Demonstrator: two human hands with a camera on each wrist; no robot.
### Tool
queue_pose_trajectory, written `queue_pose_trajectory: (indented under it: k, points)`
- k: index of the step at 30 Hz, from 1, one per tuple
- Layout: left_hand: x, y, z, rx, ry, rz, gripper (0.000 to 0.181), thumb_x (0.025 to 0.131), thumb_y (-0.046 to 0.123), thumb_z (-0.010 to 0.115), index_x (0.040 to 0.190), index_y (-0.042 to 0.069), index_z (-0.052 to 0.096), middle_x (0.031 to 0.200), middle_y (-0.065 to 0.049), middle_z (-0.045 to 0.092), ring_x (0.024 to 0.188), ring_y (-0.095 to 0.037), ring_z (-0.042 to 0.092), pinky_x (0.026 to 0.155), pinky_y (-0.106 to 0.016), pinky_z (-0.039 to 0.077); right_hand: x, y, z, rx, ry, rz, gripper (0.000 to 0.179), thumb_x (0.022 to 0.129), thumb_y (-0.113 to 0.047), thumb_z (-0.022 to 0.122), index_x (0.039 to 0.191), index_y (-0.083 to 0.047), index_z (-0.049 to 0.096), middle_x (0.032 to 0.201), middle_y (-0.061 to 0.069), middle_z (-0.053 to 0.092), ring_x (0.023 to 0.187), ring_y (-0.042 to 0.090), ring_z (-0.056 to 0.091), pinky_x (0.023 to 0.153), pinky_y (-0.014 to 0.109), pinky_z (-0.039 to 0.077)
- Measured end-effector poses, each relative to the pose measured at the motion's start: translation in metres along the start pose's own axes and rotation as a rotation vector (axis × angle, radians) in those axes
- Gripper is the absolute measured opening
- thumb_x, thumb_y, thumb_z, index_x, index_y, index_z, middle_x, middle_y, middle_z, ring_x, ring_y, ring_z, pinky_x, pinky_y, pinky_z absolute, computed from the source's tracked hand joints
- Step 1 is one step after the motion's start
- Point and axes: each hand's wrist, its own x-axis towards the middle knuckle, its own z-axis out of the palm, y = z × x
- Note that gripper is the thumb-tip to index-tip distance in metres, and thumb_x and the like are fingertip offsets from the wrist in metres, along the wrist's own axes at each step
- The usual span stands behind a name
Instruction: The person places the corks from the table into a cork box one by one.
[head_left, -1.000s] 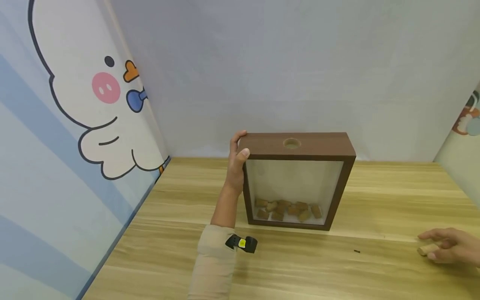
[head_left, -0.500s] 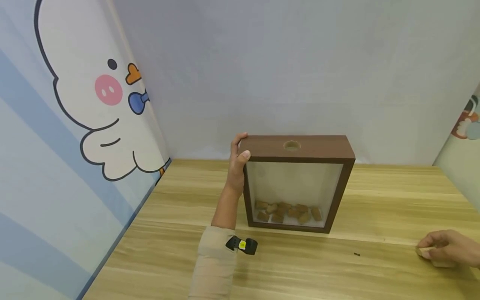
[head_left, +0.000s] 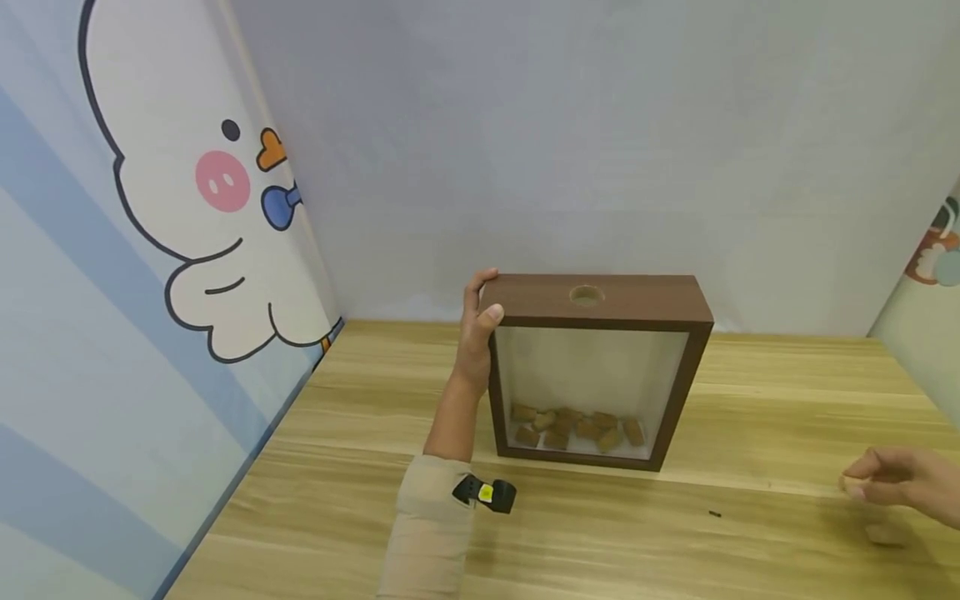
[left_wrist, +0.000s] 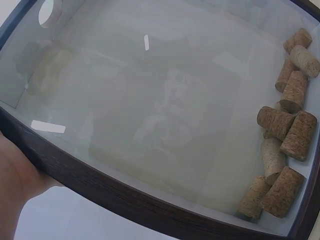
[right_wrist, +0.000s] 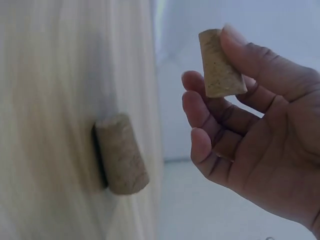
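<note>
A brown wooden shadow box [head_left: 596,302] with a clear front stands upright on the table, a round hole in its top. My left hand [head_left: 477,337] grips its upper left corner, thumb at the front edge and fingers behind. Several corks [left_wrist: 295,132] lie heaped along the bottom inside, seen through the pane. At the far right, my right hand [head_left: 903,479] pinches a tapered cork [right_wrist: 220,62] between thumb and fingers, raised above the table. A second cork [right_wrist: 122,155] lies on the table below that hand.
The wood-grain table [head_left: 360,417] meets a pale wall [head_left: 600,150] behind the box. A cartoon-printed wall [head_left: 187,275] borders the left side. One small dark bit [head_left: 715,514] lies in front of the box, to its right.
My right hand took hold of a cork on the table and lifted it, leaving another cork lying there. My left hand stays on the box, which has not moved.
</note>
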Motion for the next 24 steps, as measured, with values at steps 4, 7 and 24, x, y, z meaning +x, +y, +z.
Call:
queue_pose_trajectory:
  k: [4,7,24]
  points:
    - [0.0,-0.001,0.0,-0.01,-0.006,0.014,0.072,0.079,0.047,0.045,0.137,0.008,0.028,0.149,-0.007,0.013,0.135,-0.024,0.009,0.101,-0.056,0.01,0.001,-0.022,0.006,-0.005,0.043,-0.031,0.018,0.093,-0.013,0.056,0.099,0.004,0.055,0.102,0.015,0.059,0.09,0.032,0.059,0.068,0.052,0.047]
    - [0.001,-0.002,-0.001,-0.016,-0.009,0.018,0.072,0.079,0.048,0.046,0.137,0.008,0.028,0.149,-0.007,0.013,0.134,-0.024,0.01,0.101,-0.055,0.011,0.004,-0.04,0.011,-0.002,0.076,-0.047,0.02,0.093,-0.015,0.057,0.102,0.003,0.056,0.101,0.012,0.06,0.085,0.014,0.059,0.068,0.047,0.048]
    - [0.001,0.002,0.0,-0.03,-0.026,-0.015,0.075,0.08,0.044,0.045,0.137,0.001,0.023,0.149,-0.014,0.009,0.134,-0.028,0.009,0.101,-0.055,0.011,0.018,-0.106,0.012,0.066,0.166,-0.303,0.026,0.093,-0.002,0.055,0.117,0.007,0.056,0.112,0.009,0.061,0.092,0.001,0.057,0.068,0.026,0.05]
